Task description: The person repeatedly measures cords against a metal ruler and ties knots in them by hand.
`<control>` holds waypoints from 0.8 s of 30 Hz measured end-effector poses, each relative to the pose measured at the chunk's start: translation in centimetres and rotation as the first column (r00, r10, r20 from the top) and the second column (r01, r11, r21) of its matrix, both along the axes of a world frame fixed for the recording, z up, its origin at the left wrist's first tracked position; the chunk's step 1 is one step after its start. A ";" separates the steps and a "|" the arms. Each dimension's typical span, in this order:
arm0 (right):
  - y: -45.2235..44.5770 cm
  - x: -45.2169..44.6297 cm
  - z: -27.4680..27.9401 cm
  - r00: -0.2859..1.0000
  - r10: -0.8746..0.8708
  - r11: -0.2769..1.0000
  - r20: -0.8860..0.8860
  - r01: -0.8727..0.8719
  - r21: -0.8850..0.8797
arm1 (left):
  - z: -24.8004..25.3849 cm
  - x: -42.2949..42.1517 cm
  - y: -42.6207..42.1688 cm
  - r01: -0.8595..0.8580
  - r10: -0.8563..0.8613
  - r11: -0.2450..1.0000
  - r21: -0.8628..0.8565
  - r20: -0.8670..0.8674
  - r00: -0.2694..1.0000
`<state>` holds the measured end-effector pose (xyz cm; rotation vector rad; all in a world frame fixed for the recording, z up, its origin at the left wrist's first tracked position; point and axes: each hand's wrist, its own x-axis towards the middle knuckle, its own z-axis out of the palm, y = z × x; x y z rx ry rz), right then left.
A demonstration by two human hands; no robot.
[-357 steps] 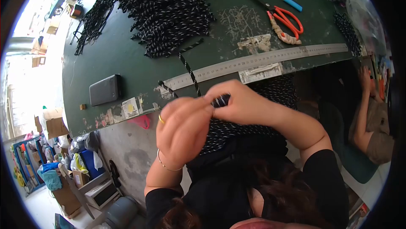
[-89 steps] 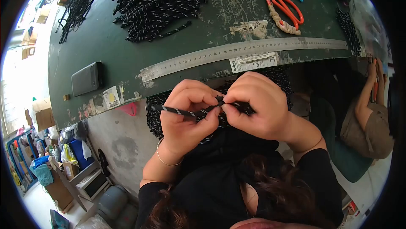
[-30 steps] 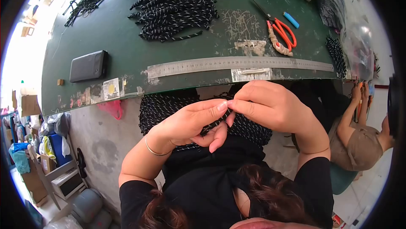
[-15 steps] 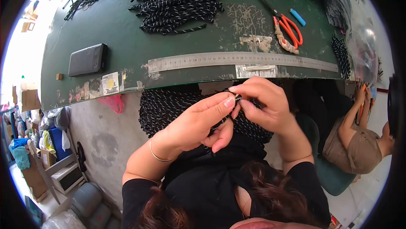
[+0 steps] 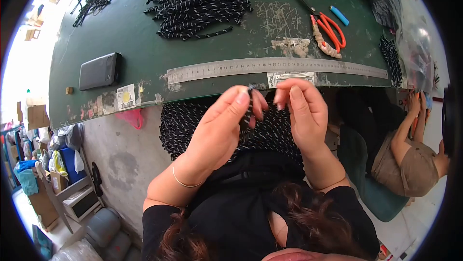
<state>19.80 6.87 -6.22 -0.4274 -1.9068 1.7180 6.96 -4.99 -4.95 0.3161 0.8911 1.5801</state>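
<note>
In the head view, the left hand (image 5: 218, 133) is pinching a white-flecked black cord (image 5: 251, 89) at its one o'clock; the right hand (image 5: 307, 122), half-open and seemingly empty, is hovering at three o'clock.

Your single view comes from a camera worn on your head — it looks forward and steeply down, from just above your own chest (image 5: 226, 212). Its wide lens ends in a dark round border and bends the near edge of the worktop (image 5: 144, 44), which crosses mid-frame. You get the near left corner, while the surface runs out at the top. Your left hand (image 5: 224, 123) and right hand (image 5: 307, 116) stand near the lens, central — floor (image 5: 130, 159) shows below the near edge.
</note>
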 end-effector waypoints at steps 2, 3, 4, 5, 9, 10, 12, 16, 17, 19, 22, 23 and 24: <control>-0.9 -0.2 0.1 0.998 0.055 0.931 -0.027 -0.061 -0.361 | 0.0 0.6 0.7 -0.240 0.237 0.970 -0.026 -0.074 0.969; -1.2 -0.5 0.0 0.998 0.050 0.931 -0.028 -0.057 -0.360 | -0.1 0.8 0.9 -0.315 0.311 0.948 -0.030 -0.101 0.945; -1.6 -0.8 -0.2 0.996 0.093 0.929 0.006 -0.084 -0.361 | -0.4 0.7 0.8 -0.288 0.287 0.957 -0.015 -0.056 0.956; -1.9 -1.0 -0.5 0.990 0.136 0.925 0.040 -0.113 -0.363 | -0.7 0.7 0.7 -0.262 0.262 0.965 0.002 -0.012 0.965; -0.8 -0.4 0.4 0.970 0.229 0.860 0.081 -0.163 -0.483 | -1.1 0.1 0.4 -0.238 0.253 0.964 0.119 -0.141 0.957; -0.6 -0.2 0.6 0.963 0.254 0.823 0.087 -0.168 -0.543 | -1.2 0.0 0.3 -0.231 0.264 0.959 0.162 -0.221 0.939; -0.3 0.2 0.9 0.963 0.257 0.812 0.086 -0.167 -0.559 | -1.3 -0.3 -0.1 -0.208 0.240 0.966 0.151 -0.239 0.941; -0.3 0.3 0.8 0.958 0.256 0.872 0.128 -0.172 -0.457 | -1.5 -0.4 -0.4 -0.187 0.222 0.971 0.147 -0.284 0.933; -0.4 0.4 0.7 0.957 0.234 0.933 0.172 -0.171 -0.318 | -1.6 -0.2 -0.3 -0.204 0.243 0.966 0.159 -0.290 0.925; -0.6 0.3 0.4 0.956 0.204 0.970 0.212 -0.169 -0.172 | -1.8 0.1 -0.2 -0.221 0.264 0.960 0.171 -0.297 0.918; -1.1 0.0 -0.3 0.985 0.021 0.997 0.172 -0.032 0.063 | -2.5 0.6 -0.1 -0.289 0.337 0.941 0.175 -0.434 0.835; -1.0 0.0 -0.2 0.985 0.021 0.998 0.170 -0.032 0.063 | -2.4 0.5 -0.1 -0.288 0.337 0.941 0.175 -0.436 0.835; -0.7 0.1 0.0 0.981 0.041 0.996 0.191 -0.056 0.074 | -2.2 0.4 0.0 -0.299 0.340 0.940 0.165 -0.384 0.858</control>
